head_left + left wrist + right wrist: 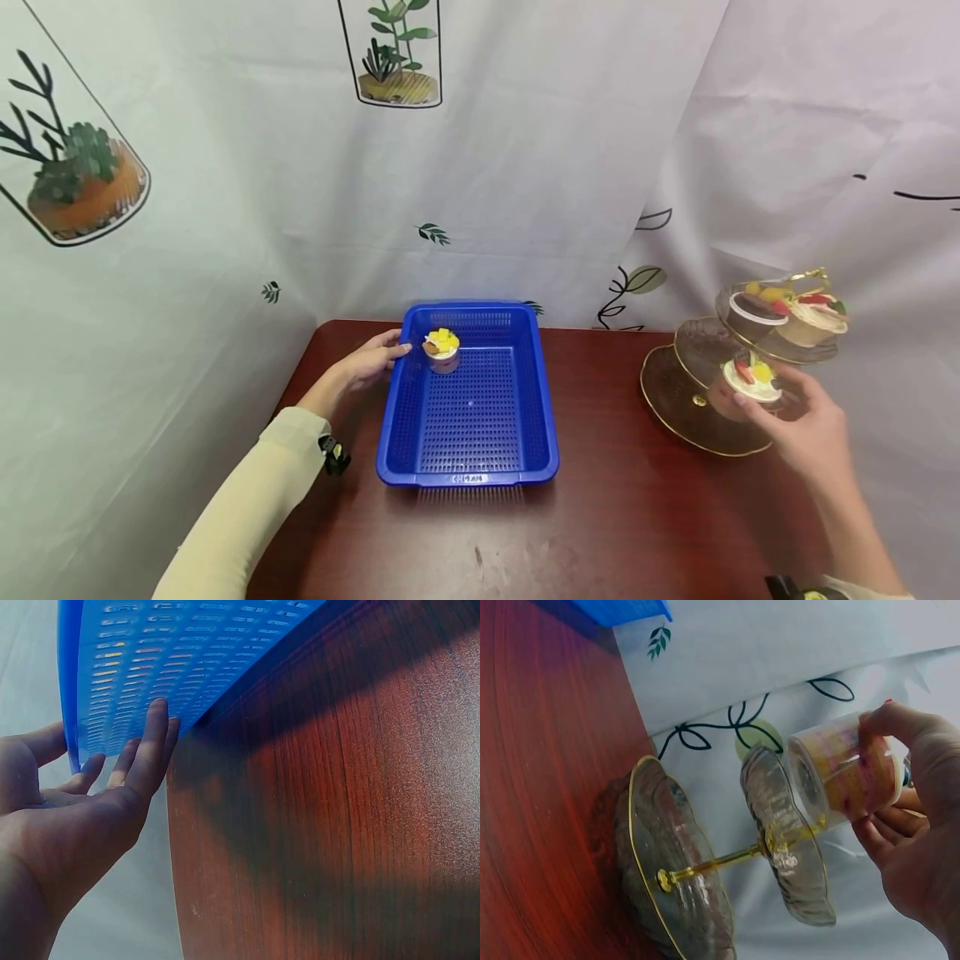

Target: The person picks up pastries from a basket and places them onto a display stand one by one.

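My left hand [369, 365] grips the left rim of a blue plastic basket [471, 479], thumb over the edge. In the left wrist view, its fingers [154, 742] lie along the perforated outer wall. Inside the basket, at the back left, stands a dessert cup [442, 360] topped with yellow fruit cubes. My right hand [816, 429] holds a clear dessert cup [851, 769] by its sides, with white cream, a strawberry slice and yellow fruit on top. That cup is close to the tiered stand [660, 408], overlapping its lower tiers in the head view.
The stand has gold-edged glass plates on a gold stem. Its top plate [813, 354] carries a dark dessert cup [753, 315] and a strawberry-topped cup [806, 325]. A red-brown wooden table [600, 517] lies beneath, with a patterned white cloth [525, 183] hanging behind.
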A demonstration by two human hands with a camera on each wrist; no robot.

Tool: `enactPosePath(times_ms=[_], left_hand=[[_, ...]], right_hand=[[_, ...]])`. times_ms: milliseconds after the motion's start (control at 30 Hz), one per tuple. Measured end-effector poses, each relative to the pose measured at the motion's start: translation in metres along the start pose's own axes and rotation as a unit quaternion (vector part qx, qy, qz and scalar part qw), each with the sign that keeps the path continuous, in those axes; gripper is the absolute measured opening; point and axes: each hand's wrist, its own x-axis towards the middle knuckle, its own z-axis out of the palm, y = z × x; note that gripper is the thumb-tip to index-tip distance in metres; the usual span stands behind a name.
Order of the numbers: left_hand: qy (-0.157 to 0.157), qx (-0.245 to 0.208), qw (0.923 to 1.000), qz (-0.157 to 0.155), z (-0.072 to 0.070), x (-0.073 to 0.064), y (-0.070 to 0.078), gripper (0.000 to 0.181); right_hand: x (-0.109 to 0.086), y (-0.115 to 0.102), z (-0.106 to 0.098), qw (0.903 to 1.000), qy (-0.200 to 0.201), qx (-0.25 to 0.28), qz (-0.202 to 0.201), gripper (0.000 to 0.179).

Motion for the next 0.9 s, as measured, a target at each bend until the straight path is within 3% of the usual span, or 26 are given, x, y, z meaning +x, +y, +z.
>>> enactPosePath(times_ms=[600, 900], left_hand=[[0.007, 0.0, 1.0, -0.005, 0.0, 0.0, 0.0, 0.05], [0.008, 0.002, 1.0, -0.004, 0.001, 0.002, -0.001, 0.051]], right_hand=[[0.007, 0.018, -0.015, 0.9995, -0.003, -0.013, 0.029, 0.068], [0.018, 0.023, -0.015, 0.9961, 0.013, -0.044, 0.075, 0.072]])
